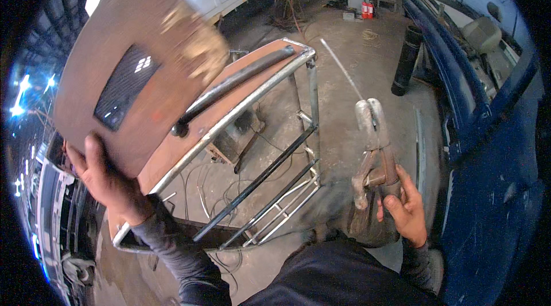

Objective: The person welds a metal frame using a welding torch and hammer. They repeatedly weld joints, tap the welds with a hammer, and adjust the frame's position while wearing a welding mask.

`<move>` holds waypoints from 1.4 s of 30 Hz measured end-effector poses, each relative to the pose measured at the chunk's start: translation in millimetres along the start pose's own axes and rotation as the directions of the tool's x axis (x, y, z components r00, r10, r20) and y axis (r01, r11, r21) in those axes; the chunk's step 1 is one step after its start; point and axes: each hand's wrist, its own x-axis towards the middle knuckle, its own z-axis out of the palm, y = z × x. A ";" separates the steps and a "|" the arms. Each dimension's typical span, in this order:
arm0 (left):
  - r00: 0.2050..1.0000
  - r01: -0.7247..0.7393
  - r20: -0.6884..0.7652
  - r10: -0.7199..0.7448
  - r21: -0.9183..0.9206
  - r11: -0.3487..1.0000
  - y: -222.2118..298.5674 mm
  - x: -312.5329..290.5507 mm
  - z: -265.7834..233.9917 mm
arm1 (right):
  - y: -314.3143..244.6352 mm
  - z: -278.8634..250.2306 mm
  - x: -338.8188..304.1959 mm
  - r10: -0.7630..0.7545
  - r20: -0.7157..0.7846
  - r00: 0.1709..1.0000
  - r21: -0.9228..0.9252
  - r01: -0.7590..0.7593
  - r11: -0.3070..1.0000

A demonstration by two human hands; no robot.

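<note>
My left hand (109, 180) grips the lower edge of a brown hand-held welding shield (129, 28), its thumb lying against the board. The shield is raised and tilted at the upper left. It has a dark rectangular window (126, 85) and a torn, frayed right edge. My right hand (406, 208) is closed round the handle of a welding electrode holder (390, 165), right of centre. From the holder's jaws a thin welding rod (342, 69) points up and to the left. Between my hands stands a welded tube frame (244, 98), apart from the rod.
A dark round pipe (244, 81) lies on the frame's brown board top (172, 154). Cables (229, 191) trail over the floor below. A blue vehicle body panel (488, 203) stands close on my right, with a black cylinder (406, 59) beside it. Red fire extinguishers (367, 10) stand far back.
</note>
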 end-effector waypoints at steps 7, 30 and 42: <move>0.993 0.005 0.109 0.040 -0.385 0.923 9.8 -8.5 89.6 | 2.4 26.3 -14.0 0.059 0.040 0.997 -0.048 -0.057 0.997; 0.990 0.080 0.134 -0.033 -0.358 0.930 13.5 -9.9 114.1 | 22.0 60.1 -19.6 0.003 -0.043 0.999 -0.113 -0.008 0.994; 0.885 0.373 0.420 -0.203 -0.376 0.848 46.6 -37.9 109.9 | 16.2 66.8 -12.9 0.031 -0.034 0.999 -0.123 -0.035 0.992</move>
